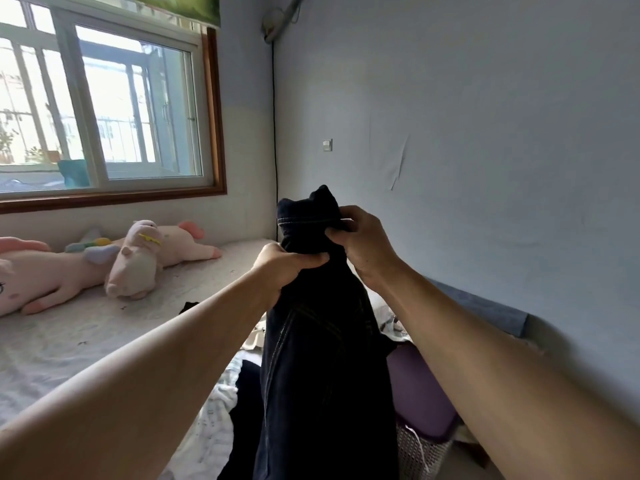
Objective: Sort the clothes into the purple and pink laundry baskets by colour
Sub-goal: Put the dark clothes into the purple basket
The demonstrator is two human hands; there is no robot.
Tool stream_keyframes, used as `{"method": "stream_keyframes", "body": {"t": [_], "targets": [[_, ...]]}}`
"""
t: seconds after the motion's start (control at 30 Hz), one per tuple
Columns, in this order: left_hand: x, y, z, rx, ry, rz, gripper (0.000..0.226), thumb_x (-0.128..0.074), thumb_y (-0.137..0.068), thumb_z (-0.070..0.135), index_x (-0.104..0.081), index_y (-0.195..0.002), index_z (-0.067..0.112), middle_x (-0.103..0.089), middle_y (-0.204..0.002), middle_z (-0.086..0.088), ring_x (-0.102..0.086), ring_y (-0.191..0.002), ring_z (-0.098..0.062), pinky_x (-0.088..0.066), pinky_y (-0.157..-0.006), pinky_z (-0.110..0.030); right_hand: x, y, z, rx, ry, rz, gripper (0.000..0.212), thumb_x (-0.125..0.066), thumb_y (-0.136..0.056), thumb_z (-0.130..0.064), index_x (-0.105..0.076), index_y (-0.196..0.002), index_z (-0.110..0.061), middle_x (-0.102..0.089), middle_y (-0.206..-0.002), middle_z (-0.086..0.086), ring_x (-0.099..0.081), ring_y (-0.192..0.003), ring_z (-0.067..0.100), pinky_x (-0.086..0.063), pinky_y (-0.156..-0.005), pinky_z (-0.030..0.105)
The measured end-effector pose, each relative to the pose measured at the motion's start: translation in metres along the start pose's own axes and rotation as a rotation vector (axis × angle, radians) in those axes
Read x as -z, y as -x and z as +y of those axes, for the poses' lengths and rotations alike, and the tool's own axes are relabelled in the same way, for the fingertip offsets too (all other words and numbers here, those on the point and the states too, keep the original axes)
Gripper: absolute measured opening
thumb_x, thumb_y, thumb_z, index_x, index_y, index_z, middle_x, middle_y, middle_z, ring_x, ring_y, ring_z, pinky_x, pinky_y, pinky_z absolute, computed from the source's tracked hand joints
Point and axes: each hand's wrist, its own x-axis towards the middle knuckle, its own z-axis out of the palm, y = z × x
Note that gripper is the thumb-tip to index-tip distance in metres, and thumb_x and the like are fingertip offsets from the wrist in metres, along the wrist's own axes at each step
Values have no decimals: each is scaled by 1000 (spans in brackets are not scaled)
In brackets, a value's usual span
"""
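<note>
A pair of dark navy jeans (322, 358) hangs in the air in front of me, held up by both hands. My left hand (287, 268) grips the bunched denim just below its top. My right hand (363, 244) pinches the stitched hem at the top right. Under my right forearm, the purple laundry basket (419, 389) stands at the lower right, partly hidden by the jeans. A pink basket is not in view. More clothes (221, 393), pale and dark, lie on the bed below the jeans.
A bed with a pale sheet (69, 341) fills the left. Pink plush toys (138, 261) lie near the window wall. A small dark item (188, 306) lies on the sheet. The blue wall (485, 133) runs along the right with a blue-grey headboard (485, 306).
</note>
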Motion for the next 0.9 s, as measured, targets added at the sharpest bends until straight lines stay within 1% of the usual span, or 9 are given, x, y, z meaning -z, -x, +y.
{"method": "stream_keyframes", "body": {"t": [0.1,0.23,0.4,0.47,0.53,0.6,0.67,0.8,0.9], "targets": [[-2,-2,1,11,52,72,24,-84,-67,13,-71,-86,7,-73,-84,-12,-71,-73,-26,-57,-73,-34,9,8,12,-46,79,5,20,-61,-84,-1,-58,-99,-15,-63,-87,-2,-61,-82,13,-48,-74,23],[2,-1,8,20,96,93,28,-83,-67,15,-71,-92,7,-74,-86,-12,-72,-76,-28,-58,-73,-35,24,32,38,-75,199,118,19,-59,-76,-1,-55,-73,-19,-57,-67,-4,-52,-63,10,-42,-62,23],[2,1,17,1,115,124,25,-81,-68,13,-71,-91,6,-74,-85,-13,-72,-75,-29,-58,-72,-36,26,55,50,-232,144,-172,11,-60,-78,-5,-57,-74,-15,-56,-64,-4,-52,-59,5,-38,-48,7],[4,-1,19,-17,116,163,21,-81,-69,13,-71,-87,9,-73,-83,-11,-71,-74,-27,-57,-69,-33,27,59,54,-244,96,-281,19,-56,-85,-2,-59,-77,-18,-60,-67,-8,-57,-61,-2,-39,-53,4],[6,-3,19,-30,131,193,19,-81,-69,13,-71,-86,10,-73,-83,-11,-71,-72,-26,-56,-66,-30,25,61,60,-198,215,-339,21,-61,-83,-2,-59,-79,-22,-63,-72,-10,-61,-70,0,-46,-64,12],[8,-4,18,-35,131,197,22,-81,-69,14,-72,-88,10,-73,-84,-12,-71,-73,-26,-56,-67,-31,22,57,67,-83,484,-263,25,-66,-79,-4,-52,-69,-23,-58,-70,-5,-57,-71,11,-47,-72,31],[10,-6,19,-56,102,201,24,-82,-68,16,-72,-89,10,-74,-84,-10,-71,-73,-26,-57,-70,-32,19,53,68,-37,572,-207,34,-64,-81,-4,-43,-60,-22,-50,-62,-5,-48,-63,12,-39,-65,32],[23,-14,25,-125,-22,238,36,-87,-62,27,-73,-91,13,-75,-86,-5,-72,-79,-23,-57,-80,-33,19,55,67,-99,358,-125,27,-51,-89,-4,-48,-71,-24,-56,-60,-3,-48,-54,7,-37,-57,26],[32,-16,32,-162,-70,230,38,-85,-65,29,-71,-96,12,-74,-90,-4,-71,-81,-21,-55,-75,-27,17,58,62,-20,150,67,17,-48,-93,-7,-50,-80,-18,-48,-51,-1,-37,-41,5,-30,-43,20]]}}
